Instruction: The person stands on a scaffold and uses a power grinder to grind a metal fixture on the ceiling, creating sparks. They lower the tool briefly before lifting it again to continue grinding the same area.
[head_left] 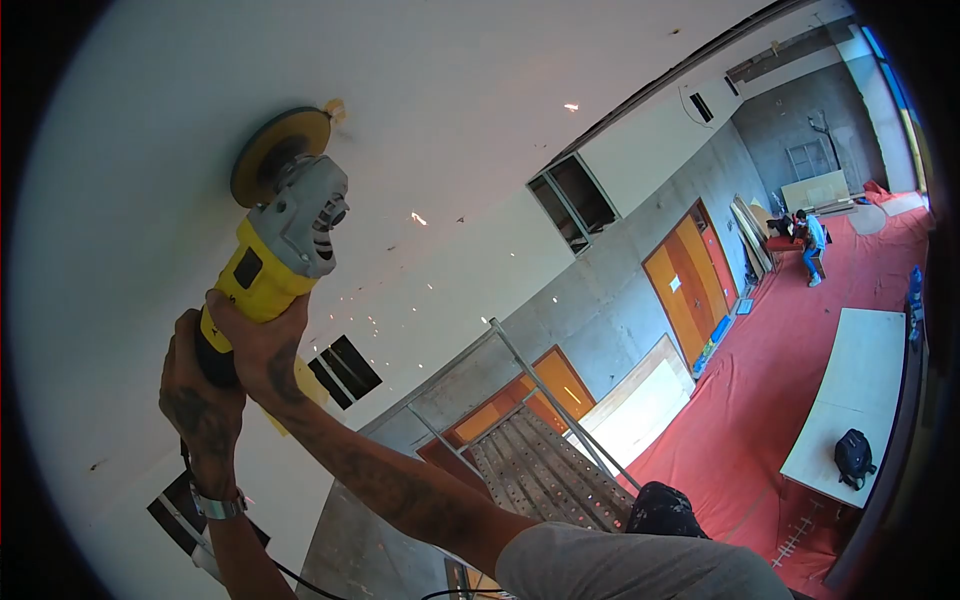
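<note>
A yellow and grey angle grinder (262, 262) is raised to the white ceiling (440, 70). Its round disc (262, 160) meets or nearly meets a small yellowish patch (336, 110) there, and sparks (418, 219) scatter to the right and below. My right hand (265, 340) is wrapped round the yellow body. Closed round the dark rear end is my left hand (195, 385), with a metal-banded watch (218, 505) on its wrist. A black cord (305, 582) shows below the left arm.
Below is a scaffold with a perforated metal platform (545, 470) and rails (540, 375). Rectangular openings (575, 203) cut the ceiling. Red sheeting (740, 420) covers the floor. A backpack (854, 458) rests on a long pale table (850, 370); another person (812, 245) is far off.
</note>
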